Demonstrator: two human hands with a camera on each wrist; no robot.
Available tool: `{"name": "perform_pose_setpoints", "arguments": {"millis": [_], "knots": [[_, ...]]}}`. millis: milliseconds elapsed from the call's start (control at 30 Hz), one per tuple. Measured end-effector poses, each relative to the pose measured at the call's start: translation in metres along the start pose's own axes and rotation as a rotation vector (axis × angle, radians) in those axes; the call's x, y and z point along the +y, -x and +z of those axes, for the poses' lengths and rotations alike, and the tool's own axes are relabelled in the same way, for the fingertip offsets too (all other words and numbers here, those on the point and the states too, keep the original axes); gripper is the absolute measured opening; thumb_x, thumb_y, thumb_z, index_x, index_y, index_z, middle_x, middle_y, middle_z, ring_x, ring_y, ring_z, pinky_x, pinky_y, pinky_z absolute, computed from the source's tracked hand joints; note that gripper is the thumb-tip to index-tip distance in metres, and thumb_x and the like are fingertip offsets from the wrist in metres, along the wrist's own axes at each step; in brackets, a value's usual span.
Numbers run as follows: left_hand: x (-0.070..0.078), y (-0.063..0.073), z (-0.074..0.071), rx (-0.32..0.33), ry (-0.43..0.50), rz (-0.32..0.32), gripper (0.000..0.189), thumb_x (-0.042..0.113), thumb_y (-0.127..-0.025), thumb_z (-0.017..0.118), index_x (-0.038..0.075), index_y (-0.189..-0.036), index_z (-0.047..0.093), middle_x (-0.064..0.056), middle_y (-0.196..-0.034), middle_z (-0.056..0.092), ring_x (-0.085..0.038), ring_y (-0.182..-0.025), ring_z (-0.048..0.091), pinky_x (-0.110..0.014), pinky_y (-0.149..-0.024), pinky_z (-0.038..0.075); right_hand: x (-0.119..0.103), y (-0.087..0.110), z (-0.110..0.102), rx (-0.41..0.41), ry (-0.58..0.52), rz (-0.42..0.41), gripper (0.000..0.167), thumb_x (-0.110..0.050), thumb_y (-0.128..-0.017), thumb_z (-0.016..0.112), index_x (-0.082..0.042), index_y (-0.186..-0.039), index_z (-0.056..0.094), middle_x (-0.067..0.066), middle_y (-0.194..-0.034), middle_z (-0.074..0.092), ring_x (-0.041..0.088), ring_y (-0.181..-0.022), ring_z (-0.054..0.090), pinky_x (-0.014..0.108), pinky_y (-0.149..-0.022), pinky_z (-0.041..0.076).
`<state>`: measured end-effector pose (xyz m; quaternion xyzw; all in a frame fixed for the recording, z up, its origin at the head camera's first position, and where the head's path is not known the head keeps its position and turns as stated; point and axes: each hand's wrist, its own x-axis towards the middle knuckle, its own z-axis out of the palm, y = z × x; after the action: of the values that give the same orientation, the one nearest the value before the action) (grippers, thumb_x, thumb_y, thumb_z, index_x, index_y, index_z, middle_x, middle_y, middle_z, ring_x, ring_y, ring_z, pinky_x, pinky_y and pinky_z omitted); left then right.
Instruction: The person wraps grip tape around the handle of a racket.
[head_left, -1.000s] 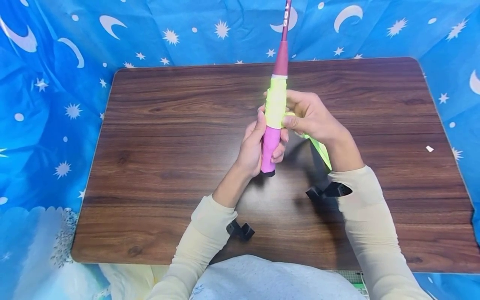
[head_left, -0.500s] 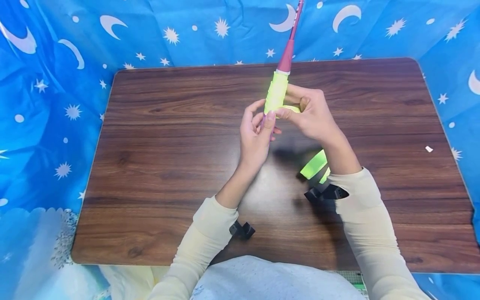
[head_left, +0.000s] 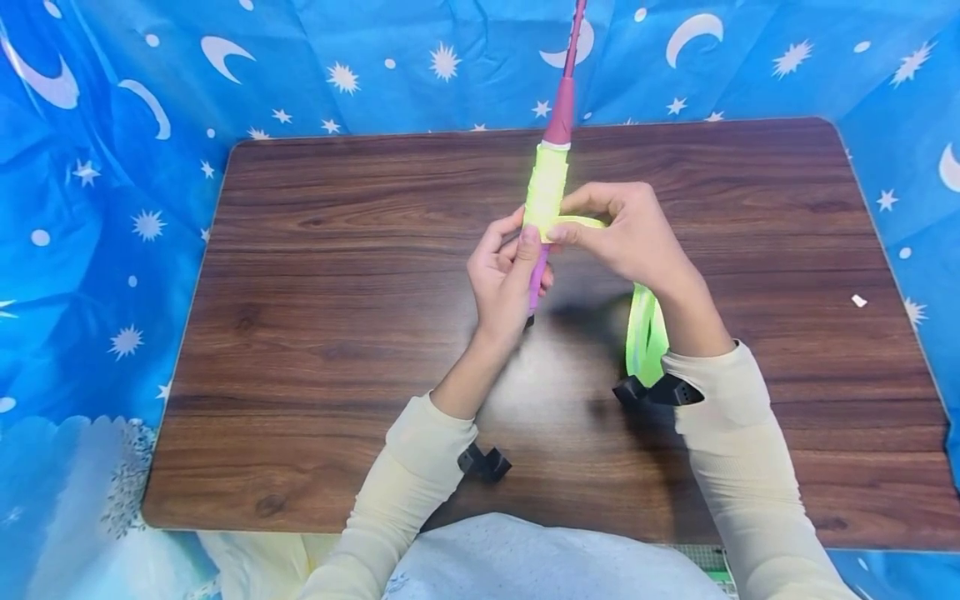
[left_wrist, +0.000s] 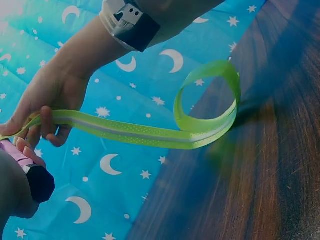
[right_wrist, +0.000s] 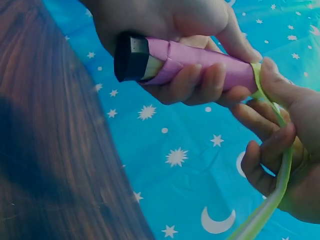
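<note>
A badminton racket [head_left: 560, 121] is held up over the table, its red shaft running out of the top of the head view. Bright yellow-green grip tape [head_left: 547, 183] covers the upper handle; the lower handle [right_wrist: 215, 67] is wrapped in pink and ends in a black cap [right_wrist: 132, 57]. My left hand [head_left: 501, 279] grips the pink part, thumb at the tape's lower edge. My right hand [head_left: 633, 229] pinches the tape close beside the handle. From it the loose tape [left_wrist: 135, 134] trails down into a curl in the left wrist view. The racket's head is out of view.
The brown wood-grain table [head_left: 337, 333] lies beneath both hands. A small white scrap [head_left: 858, 301] lies near its right edge. Blue cloth [head_left: 450, 75] with moons and stars hangs around the back and sides. Black mounts [head_left: 483, 462] sit at the wrists.
The yellow-green wrap's lower edge sits nearer my left thumb. The racket tilted right, then swung back more upright. My left hand has turned around the handle, and the loose tape has swung below my right hand.
</note>
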<state>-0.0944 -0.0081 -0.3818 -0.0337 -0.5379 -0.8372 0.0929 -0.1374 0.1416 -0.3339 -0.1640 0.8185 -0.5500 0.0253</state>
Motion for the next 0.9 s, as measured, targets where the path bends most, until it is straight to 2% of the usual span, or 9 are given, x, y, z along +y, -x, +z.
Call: {"name": "perform_pose_setpoints", "arguments": {"millis": [67, 133, 233, 367, 567, 700, 767, 833, 900], "knots": [[0.001, 0.001, -0.001, -0.002, 0.029, -0.016, 0.031, -0.002, -0.102, 0.049, -0.017, -0.129, 0.05, 0.001, -0.07, 0.07, -0.004, -0.044, 0.051, -0.016, -0.04, 0.044, 0.0, 0.002, -0.002, -0.029, 0.018, -0.019, 0.014, -0.006, -0.087, 0.079, 0.003, -0.098, 0.078, -0.02, -0.075, 0.07, 0.002, -0.064, 0.056, 0.016, -0.057, 0.046], [0.002, 0.002, -0.002, -0.01, 0.059, -0.038, 0.029, -0.001, -0.103, 0.047, -0.016, -0.128, 0.049, 0.01, -0.069, 0.068, -0.004, -0.043, 0.05, -0.016, -0.04, 0.043, 0.0, 0.005, -0.005, -0.068, 0.012, -0.039, 0.011, -0.006, -0.089, 0.076, 0.004, -0.095, 0.077, -0.015, -0.069, 0.065, 0.006, -0.059, 0.047, 0.02, -0.051, 0.038], [0.003, 0.004, -0.003, -0.03, 0.105, -0.085, 0.025, 0.002, -0.105, 0.044, -0.013, -0.125, 0.049, 0.009, -0.068, 0.068, -0.005, -0.043, 0.05, -0.016, -0.039, 0.042, 0.0, 0.009, -0.01, -0.124, -0.004, -0.068, 0.01, -0.003, -0.092, 0.071, 0.005, -0.096, 0.076, -0.012, -0.065, 0.061, 0.008, -0.051, 0.043, 0.023, -0.044, 0.034], [0.005, 0.005, -0.003, -0.054, 0.185, -0.165, 0.018, 0.006, -0.107, 0.043, -0.001, -0.118, 0.055, 0.005, -0.068, 0.067, -0.007, -0.042, 0.049, -0.017, -0.038, 0.041, 0.0, 0.012, -0.014, -0.159, -0.03, -0.105, 0.009, 0.002, -0.094, 0.067, 0.006, -0.098, 0.074, -0.014, -0.068, 0.065, 0.009, -0.046, 0.046, 0.023, -0.041, 0.04], [0.009, 0.005, -0.004, -0.138, 0.277, -0.251, 0.021, 0.014, -0.11, 0.037, 0.017, -0.106, 0.057, 0.003, -0.069, 0.064, -0.006, -0.043, 0.046, -0.017, -0.04, 0.039, -0.001, 0.011, -0.012, -0.107, -0.084, -0.129, 0.006, 0.009, -0.089, 0.069, 0.004, -0.088, 0.074, -0.007, -0.06, 0.058, 0.009, -0.045, 0.044, 0.023, -0.04, 0.037], [0.013, 0.005, -0.005, -0.233, 0.337, -0.314, 0.026, 0.022, -0.111, 0.03, 0.019, -0.101, 0.054, 0.001, -0.072, 0.061, -0.006, -0.045, 0.044, -0.017, -0.041, 0.037, 0.003, 0.009, -0.009, -0.074, -0.122, -0.16, 0.013, 0.011, -0.086, 0.07, 0.0, -0.08, 0.072, -0.009, -0.059, 0.058, 0.007, -0.044, 0.044, 0.021, -0.039, 0.037], [0.014, 0.004, -0.006, -0.276, 0.366, -0.342, 0.029, 0.026, -0.112, 0.027, 0.018, -0.1, 0.052, 0.001, -0.073, 0.06, -0.006, -0.046, 0.044, -0.017, -0.041, 0.036, 0.006, 0.007, -0.007, -0.078, -0.165, -0.172, 0.013, 0.003, -0.088, 0.074, -0.005, -0.078, 0.072, -0.008, -0.062, 0.062, 0.007, -0.044, 0.046, 0.02, -0.039, 0.039], [0.015, 0.004, -0.006, -0.309, 0.39, -0.364, 0.031, 0.029, -0.112, 0.025, 0.018, -0.1, 0.051, 0.001, -0.073, 0.06, -0.006, -0.045, 0.044, -0.018, -0.041, 0.035, 0.01, 0.005, -0.005, -0.092, -0.218, -0.173, 0.013, -0.014, -0.089, 0.079, -0.01, -0.079, 0.072, -0.008, -0.064, 0.064, 0.006, -0.045, 0.047, 0.02, -0.039, 0.039], [0.015, 0.003, -0.007, -0.33, 0.406, -0.382, 0.032, 0.03, -0.112, 0.024, 0.017, -0.101, 0.051, 0.002, -0.073, 0.06, -0.006, -0.045, 0.043, -0.018, -0.041, 0.034, 0.013, 0.003, -0.003, -0.102, -0.275, -0.162, 0.023, -0.033, -0.086, 0.082, -0.014, -0.08, 0.071, -0.008, -0.067, 0.066, 0.006, -0.047, 0.049, 0.021, -0.039, 0.04]]}}
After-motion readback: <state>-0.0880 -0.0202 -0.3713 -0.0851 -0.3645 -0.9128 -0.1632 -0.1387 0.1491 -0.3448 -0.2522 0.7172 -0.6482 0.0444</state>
